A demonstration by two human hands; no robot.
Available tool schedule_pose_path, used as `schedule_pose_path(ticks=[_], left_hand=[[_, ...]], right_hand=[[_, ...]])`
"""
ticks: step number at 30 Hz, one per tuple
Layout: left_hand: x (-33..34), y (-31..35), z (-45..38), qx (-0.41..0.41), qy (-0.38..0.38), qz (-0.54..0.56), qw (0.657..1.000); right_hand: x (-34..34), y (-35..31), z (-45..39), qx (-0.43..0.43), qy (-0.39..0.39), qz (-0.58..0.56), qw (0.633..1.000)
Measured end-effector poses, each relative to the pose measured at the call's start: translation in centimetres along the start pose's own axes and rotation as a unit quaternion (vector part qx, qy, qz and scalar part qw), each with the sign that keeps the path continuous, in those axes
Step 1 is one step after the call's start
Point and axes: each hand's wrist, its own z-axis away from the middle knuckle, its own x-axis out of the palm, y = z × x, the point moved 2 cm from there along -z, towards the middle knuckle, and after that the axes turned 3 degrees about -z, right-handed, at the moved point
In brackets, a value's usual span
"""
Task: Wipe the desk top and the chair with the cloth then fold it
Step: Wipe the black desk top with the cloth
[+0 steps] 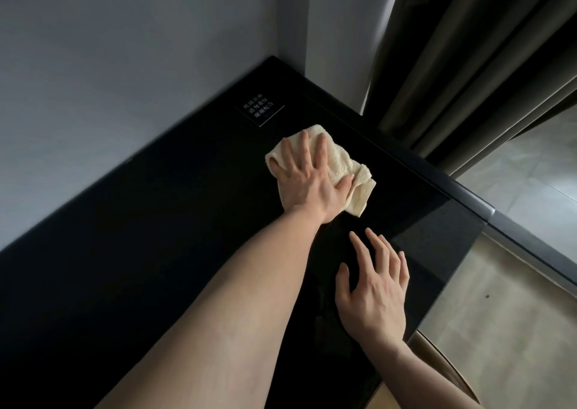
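Observation:
A cream cloth [337, 165] lies bunched on the black glossy desk top [156, 252], near its far right corner. My left hand [307, 179] lies flat on the cloth with fingers spread and straight, pressing it onto the desk; my forearm stretches in from the lower left. Nearer to me, my right hand [374, 287] rests palm down on the desk surface with loosely spread fingers, holding nothing. The chair cannot be identified for certain.
A small black label with white characters [259, 110] sits on the desk behind the cloth. A grey wall [125, 65] runs along the desk's far side. Dark curtains [468, 65] hang at the right, above pale floor [515, 315]. A curved tan edge [437, 361] shows at lower right.

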Motion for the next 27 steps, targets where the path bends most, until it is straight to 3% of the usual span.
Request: schedule_pose_path(ticks=[7, 9, 12, 15, 19, 23, 27], left_hand=[[-0.4, 1.5, -2.9, 0.038, -0.055, 0.045, 0.997], [-0.9, 0.4, -2.4, 0.065, -0.063, 0.149, 0.985], [-1.7, -3.8, 1.3, 0.068, 0.023, 0.307, 0.949], [-0.3, -11.3, 6.6, 0.037, 0.071, 0.245, 0.966], [1.0, -20.8, 10.1, -0.005, 0.048, 0.109, 0.993], [0.8, -21.3, 10.4, -0.006, 0.045, 0.066, 0.997], [0.5, -21.0, 10.4, -0.01, 0.046, 0.067, 0.997]], right_hand=[[0.3, 0.2, 0.0, -0.006, 0.013, -0.011, 1.0], [0.2, 0.2, 0.1, -0.001, 0.016, -0.015, 1.0], [0.1, 0.3, 0.2, 0.001, 0.012, -0.023, 1.0], [-0.1, 0.3, 0.1, 0.015, 0.005, -0.04, 0.999], [-0.6, -4.1, -2.9, 0.048, 0.012, -0.144, 0.988], [0.0, -8.5, -10.9, 0.015, -0.01, -0.122, 0.992], [1.5, -7.7, -17.6, 0.06, -0.119, 0.003, 0.991]])
